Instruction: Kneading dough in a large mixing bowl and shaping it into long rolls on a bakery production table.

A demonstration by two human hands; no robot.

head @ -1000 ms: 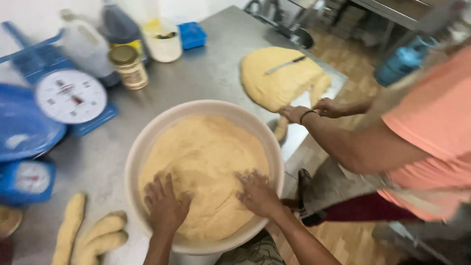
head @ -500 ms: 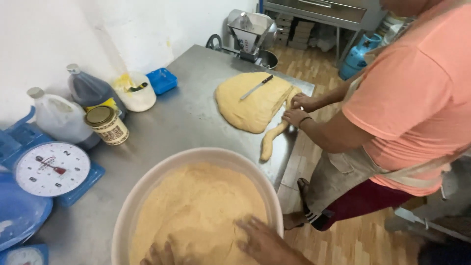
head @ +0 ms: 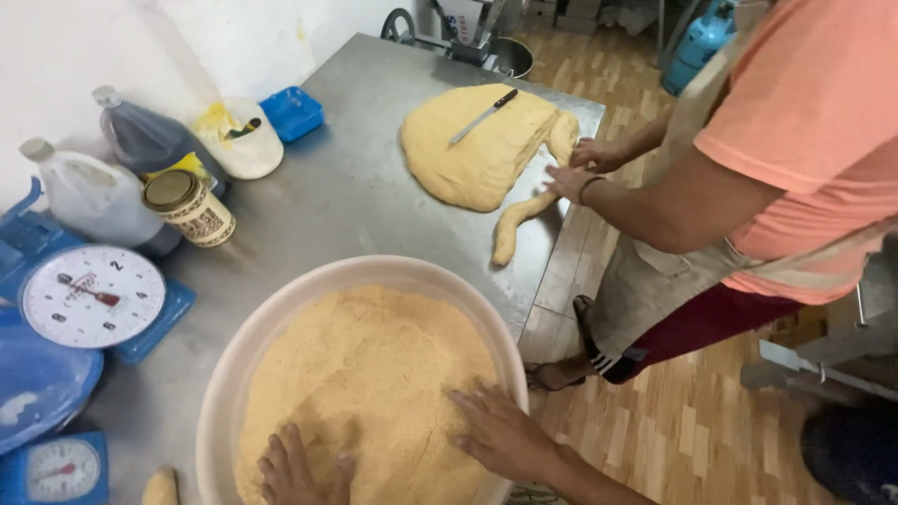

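A large cream basin (head: 281, 323) full of tan crumbly dough (head: 374, 374) sits on the steel table (head: 355, 196) right below me. My left hand (head: 297, 468) lies flat on the dough at the bottom edge, fingers spread. My right hand (head: 500, 432) presses palm-down on the dough near the basin's right rim. Neither hand grips anything.
A co-worker in an orange shirt (head: 804, 140) rolls a dough rope (head: 519, 224) off a big dough slab (head: 477, 145) with a knife (head: 484, 115) lying on it. At left stand a dial scale (head: 92, 295), jugs (head: 94, 198), a tin (head: 190, 208) and a blue lid (head: 292, 112).
The view has tilted up and away, so my hands now sit at the bottom edge. My hands stay on the dough. The co-worker's dough rope has grown longer.
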